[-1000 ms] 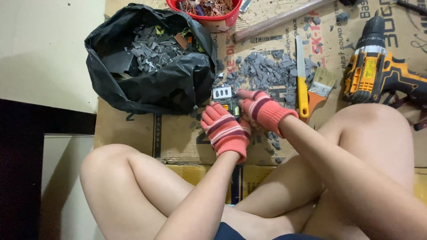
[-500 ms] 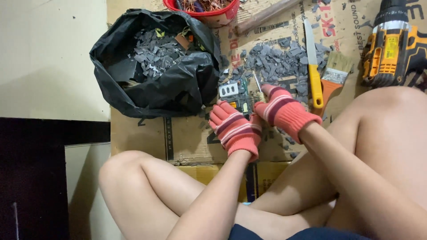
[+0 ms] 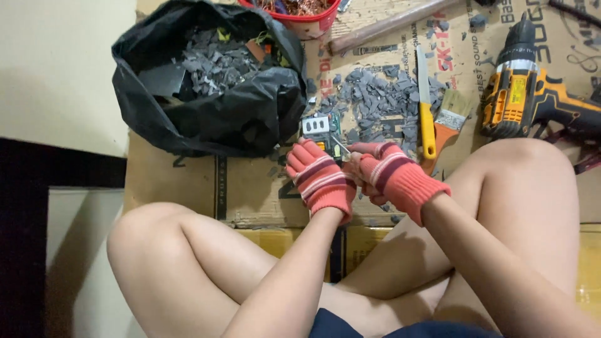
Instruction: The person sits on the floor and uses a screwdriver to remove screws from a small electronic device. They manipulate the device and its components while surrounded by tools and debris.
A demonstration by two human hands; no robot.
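Note:
Both my hands wear red striped knit gloves and meet over the flattened cardboard (image 3: 250, 188) in front of my crossed legs. My left hand (image 3: 319, 178) grips a small green circuit board (image 3: 320, 128) with a white component, which sticks out above the fingers. My right hand (image 3: 388, 172) is closed around a thin metal tool (image 3: 341, 149) whose tip points at the board. Just behind the hands lies a pile of grey plastic fragments (image 3: 375, 103).
A black bag (image 3: 250, 116) full of grey scraps sits at the left. A red tub (image 3: 300, 12) of copper wire stands at the top. A yellow-handled knife (image 3: 426, 116), a paintbrush (image 3: 447, 125), a wooden handle (image 3: 388, 25) and a yellow-black cordless drill (image 3: 532, 94) lie to the right.
The camera view shifted slightly. My hands stayed together on the circuit board, with the right hand's tool now showing against it.

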